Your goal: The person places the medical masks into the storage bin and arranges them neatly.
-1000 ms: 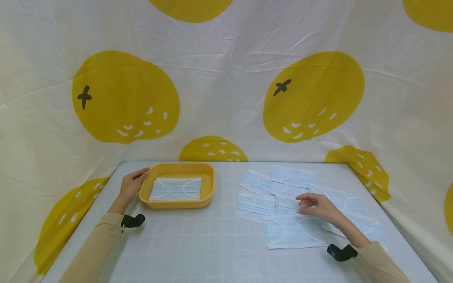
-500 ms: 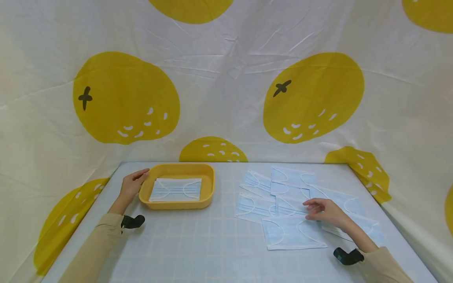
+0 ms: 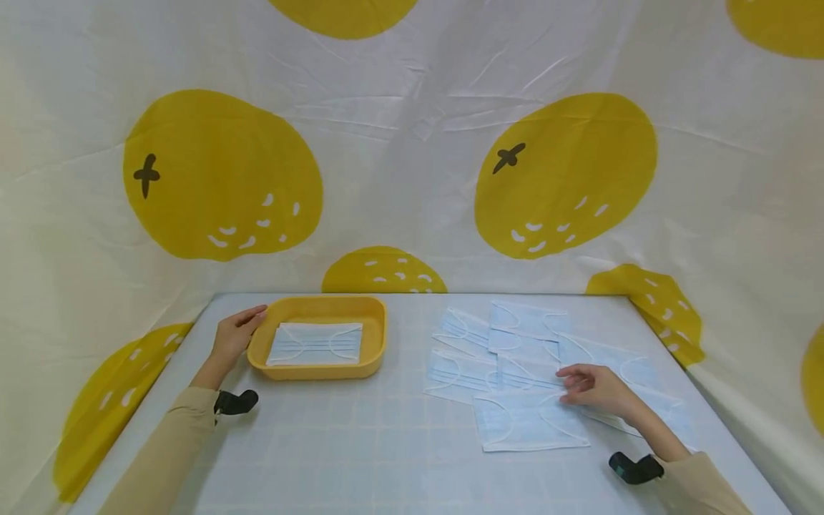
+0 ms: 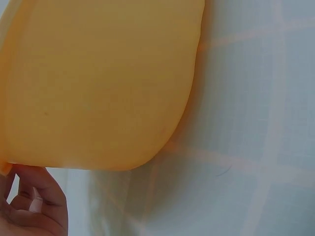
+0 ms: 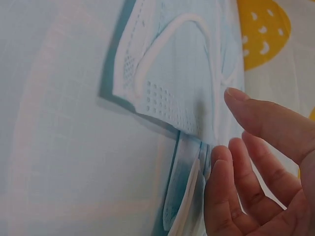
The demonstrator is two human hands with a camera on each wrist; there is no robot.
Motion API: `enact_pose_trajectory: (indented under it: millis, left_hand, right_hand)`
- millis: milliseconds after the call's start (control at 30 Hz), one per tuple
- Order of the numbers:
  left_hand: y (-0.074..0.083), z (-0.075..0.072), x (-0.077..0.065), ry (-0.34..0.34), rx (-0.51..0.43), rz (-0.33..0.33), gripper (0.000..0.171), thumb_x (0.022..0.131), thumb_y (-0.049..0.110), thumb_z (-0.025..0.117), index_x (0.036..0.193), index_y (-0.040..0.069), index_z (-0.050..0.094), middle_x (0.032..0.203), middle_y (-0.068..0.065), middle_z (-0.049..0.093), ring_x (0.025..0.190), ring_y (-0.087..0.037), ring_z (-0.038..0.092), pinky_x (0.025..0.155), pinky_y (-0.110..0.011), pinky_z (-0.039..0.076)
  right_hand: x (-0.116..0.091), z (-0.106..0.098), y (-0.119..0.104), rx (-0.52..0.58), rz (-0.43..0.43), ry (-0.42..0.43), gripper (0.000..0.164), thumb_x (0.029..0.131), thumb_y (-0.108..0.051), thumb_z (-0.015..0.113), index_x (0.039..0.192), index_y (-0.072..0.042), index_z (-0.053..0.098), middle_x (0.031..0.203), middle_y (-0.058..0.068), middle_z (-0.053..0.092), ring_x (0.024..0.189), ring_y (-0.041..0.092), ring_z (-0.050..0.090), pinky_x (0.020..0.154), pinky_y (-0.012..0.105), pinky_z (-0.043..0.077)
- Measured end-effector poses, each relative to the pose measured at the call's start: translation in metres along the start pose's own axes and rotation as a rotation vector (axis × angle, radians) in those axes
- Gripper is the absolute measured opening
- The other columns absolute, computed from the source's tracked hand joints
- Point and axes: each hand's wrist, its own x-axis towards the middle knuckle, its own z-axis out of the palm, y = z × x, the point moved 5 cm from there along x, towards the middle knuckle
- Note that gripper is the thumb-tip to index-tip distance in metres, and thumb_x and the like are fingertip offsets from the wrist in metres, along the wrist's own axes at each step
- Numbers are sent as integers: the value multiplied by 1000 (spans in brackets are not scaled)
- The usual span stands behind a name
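My left hand [image 3: 232,337] holds the left rim of a yellow plastic tray [image 3: 315,372]; the left wrist view has its fingers [image 4: 39,189] bent at the lip, beside the tray's outer wall [image 4: 103,88]. Inside the tray lies a light blue face mask [image 3: 314,345], flat, with white ear loops. My right hand [image 3: 601,390] hovers at several spread face masks, just above the right end of the front mask [image 3: 531,423]. In the right wrist view, the thumb [image 5: 268,118] and fingers stand apart with nothing gripped, close to a mask's edge [image 5: 172,93].
The masks overlap on the right half of the pale checked tabletop [image 3: 360,443], among them one at the back [image 3: 528,320] and one at the left [image 3: 460,373]. A white cloth with yellow fruit prints [image 3: 225,179] hangs behind and at the sides.
My right hand has moved slightly to the right and down over the masks, its fingers still empty. The left hand stays at the tray's rim. The whole view has shifted slightly.
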Motion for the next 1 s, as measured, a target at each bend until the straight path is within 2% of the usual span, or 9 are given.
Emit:
enact_pose_trajectory:
  millis: [233,567,1000]
  left_hand:
    - [0,-1,0,-4,-5,-15,57,99,45,45,144,10,45,143,-20,46,86,6,49,68,-9,48]
    - [0,-1,-2,3,1,-20,56,99,45,45,143,11,46,143,-20,47,87,3,50,69,-8,48]
    - [-2,0,0,-9,-7,-30,58,99,46,45,144,10,44,145,-19,45,96,-4,51,70,-7,48]
  right_hand:
    - [-2,-2,0,-17,16,25,56,75,-29,82,120,0,63,98,8,68,86,17,63,73,26,54]
    - [-3,1,-2,-21,17,27,58,74,-29,82,120,0,62,104,14,69,80,17,59,68,20,50]
    - [5,6,6,-33,15,23,55,72,-26,84,117,-2,64,96,7,66,73,16,52,62,20,45]
